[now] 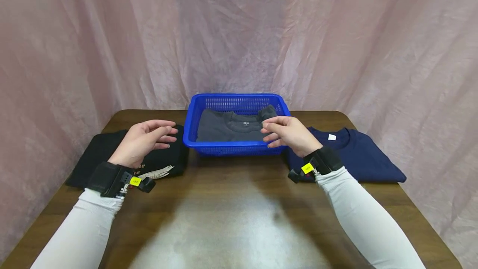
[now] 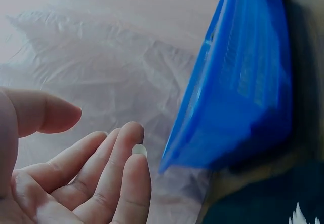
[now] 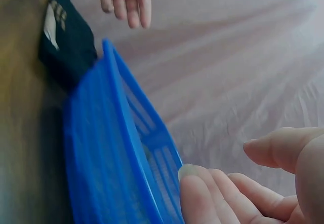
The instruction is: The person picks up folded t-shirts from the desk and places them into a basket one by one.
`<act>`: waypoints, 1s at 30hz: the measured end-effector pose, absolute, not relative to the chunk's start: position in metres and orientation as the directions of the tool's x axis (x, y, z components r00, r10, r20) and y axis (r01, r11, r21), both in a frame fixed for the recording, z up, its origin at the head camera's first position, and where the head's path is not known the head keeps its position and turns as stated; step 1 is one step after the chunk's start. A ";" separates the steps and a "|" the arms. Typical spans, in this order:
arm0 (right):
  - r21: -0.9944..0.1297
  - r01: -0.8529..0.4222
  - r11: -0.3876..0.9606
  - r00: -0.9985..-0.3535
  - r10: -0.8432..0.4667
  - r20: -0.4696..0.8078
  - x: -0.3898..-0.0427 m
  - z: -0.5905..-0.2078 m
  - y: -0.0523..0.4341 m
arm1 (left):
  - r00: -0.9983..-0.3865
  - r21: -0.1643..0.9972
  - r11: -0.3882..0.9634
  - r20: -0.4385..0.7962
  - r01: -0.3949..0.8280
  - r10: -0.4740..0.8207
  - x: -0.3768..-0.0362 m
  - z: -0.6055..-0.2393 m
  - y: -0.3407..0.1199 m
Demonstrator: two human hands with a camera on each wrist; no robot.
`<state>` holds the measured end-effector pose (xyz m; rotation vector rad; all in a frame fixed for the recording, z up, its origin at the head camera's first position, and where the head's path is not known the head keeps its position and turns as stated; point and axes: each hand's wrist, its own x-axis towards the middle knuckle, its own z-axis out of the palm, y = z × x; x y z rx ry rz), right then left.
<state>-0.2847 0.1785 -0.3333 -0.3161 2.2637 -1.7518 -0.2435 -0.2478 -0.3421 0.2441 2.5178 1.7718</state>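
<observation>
A blue plastic basket [image 1: 239, 149] stands at the back middle of the table, with a folded dark grey shirt [image 1: 228, 130] lying inside it. My left hand [image 1: 145, 140] hovers over a folded black shirt [image 1: 97, 152] with light print, left of the basket. Its fingers [image 2: 114, 178] are relaxed and hold nothing; the thumb stands apart from them. Near the basket's front right corner is my right hand [image 1: 289, 134], raised in the air. Thumb and fingers [image 3: 202, 198] are apart there too, with nothing between them. A folded navy shirt [image 1: 358, 155] lies right of the basket, partly behind the right wrist.
The wooden table [image 1: 231, 211] runs from the front to a pink curtain [image 1: 231, 32] that hangs behind and along both sides. Black straps with small cameras sit on both wrists.
</observation>
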 end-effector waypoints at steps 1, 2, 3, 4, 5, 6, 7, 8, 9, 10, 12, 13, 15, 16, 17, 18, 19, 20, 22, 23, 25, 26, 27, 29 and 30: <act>-0.969 -0.018 0.247 -0.937 -0.342 -0.069 -0.282 -0.334 0.175 | -0.986 0.936 0.336 0.051 0.102 0.158 -0.241 -0.345 -0.253; -0.970 -0.024 0.243 -0.932 -0.356 -0.066 -0.278 -0.334 0.171 | -0.987 0.934 0.341 0.057 0.107 0.152 -0.240 -0.347 -0.258; -0.971 -0.026 0.239 -0.927 -0.369 -0.066 -0.275 -0.335 0.167 | -0.987 0.933 0.343 0.064 0.112 0.147 -0.239 -0.350 -0.263; -0.971 -0.027 0.236 -0.923 -0.380 -0.067 -0.272 -0.336 0.163 | -0.988 0.932 0.344 0.068 0.113 0.140 -0.238 -0.352 -0.268; -0.972 -0.027 0.232 -0.918 -0.391 -0.068 -0.269 -0.336 0.160 | -0.989 0.933 0.341 0.073 0.115 0.132 -0.238 -0.355 -0.274; -0.973 -0.030 0.228 -0.912 -0.405 -0.067 -0.266 -0.337 0.157 | -0.989 0.934 0.339 0.078 0.116 0.125 -0.237 -0.358 -0.279; -0.974 -0.030 0.225 -0.906 -0.417 -0.069 -0.263 -0.338 0.153 | -0.990 0.935 0.337 0.079 0.114 0.115 -0.237 -0.360 -0.285; -0.973 -0.032 0.227 -0.900 -0.429 -0.071 -0.260 -0.338 0.150 | -0.991 0.935 0.337 0.081 0.113 0.107 -0.236 -0.363 -0.290; -0.973 -0.031 0.230 -0.894 -0.441 -0.075 -0.258 -0.339 0.147 | -0.992 0.934 0.340 0.079 0.108 0.097 -0.235 -0.365 -0.296; -0.972 -0.033 0.233 -0.888 -0.453 -0.078 -0.255 -0.339 0.144 | -0.993 0.933 0.344 0.078 0.104 0.089 -0.234 -0.368 -0.302; -0.970 -0.037 0.239 -0.875 -0.477 -0.085 -0.251 -0.342 0.138 | -0.994 0.928 0.360 0.076 0.098 0.074 -0.232 -0.373 -0.313; -0.969 -0.034 0.245 -0.869 -0.485 -0.093 -0.249 -0.343 0.135 | -0.995 0.926 0.366 0.071 0.090 0.064 -0.231 -0.376 -0.318; -0.968 -0.028 0.251 -0.857 -0.504 -0.106 -0.245 -0.347 0.128 | -0.997 0.926 0.369 0.062 0.075 0.048 -0.230 -0.382 -0.326; -0.967 -0.026 0.253 -0.850 -0.514 -0.112 -0.244 -0.350 0.125 | -0.998 0.927 0.370 0.055 0.067 0.042 -0.229 -0.385 -0.331; -0.967 -0.023 0.255 -0.843 -0.525 -0.118 -0.243 -0.352 0.123 | -0.998 0.926 0.373 0.047 0.056 0.033 -0.229 -0.388 -0.334; -0.967 -0.019 0.255 -0.835 -0.536 -0.124 -0.242 -0.355 0.120 | -0.999 0.925 0.379 0.039 0.044 0.021 -0.229 -0.390 -0.337; -0.966 -0.020 0.257 -0.828 -0.546 -0.128 -0.241 -0.358 0.117 | -0.999 0.922 0.387 0.033 0.032 0.005 -0.229 -0.393 -0.340; -0.966 -0.021 0.259 -0.821 -0.555 -0.131 -0.241 -0.361 0.114 | -1.000 0.916 0.400 0.030 0.024 -0.008 -0.228 -0.395 -0.343; -0.964 -0.025 0.265 -0.808 -0.573 -0.137 -0.239 -0.367 0.108 | -0.999 0.904 0.427 0.023 0.003 -0.042 -0.226 -0.398 -0.350; -0.963 -0.025 0.267 -0.803 -0.580 -0.140 -0.238 -0.369 0.105 | -0.998 0.898 0.440 0.020 -0.009 -0.063 -0.225 -0.400 -0.352; -0.963 -0.023 0.268 -0.795 -0.589 -0.145 -0.237 -0.375 0.098 | -0.993 0.883 0.467 0.023 -0.033 -0.113 -0.223 -0.404 -0.359; -0.964 -0.017 0.267 -0.794 -0.590 -0.149 -0.237 -0.378 0.094 | -0.990 0.877 0.478 0.027 -0.043 -0.139 -0.222 -0.405 -0.363; -0.964 -0.011 0.267 -0.792 -0.590 -0.154 -0.236 -0.382 0.089 | -0.986 0.873 0.485 0.030 -0.055 -0.165 -0.221 -0.407 -0.367; -0.965 0.003 0.262 -0.796 -0.583 -0.161 -0.236 -0.390 0.079 | -0.974 0.864 0.498 0.040 -0.079 -0.225 -0.220 -0.410 -0.374; -0.965 0.013 0.260 -0.798 -0.579 -0.167 -0.236 -0.395 0.074 | -0.966 0.856 0.509 0.047 -0.093 -0.255 -0.219 -0.412 -0.377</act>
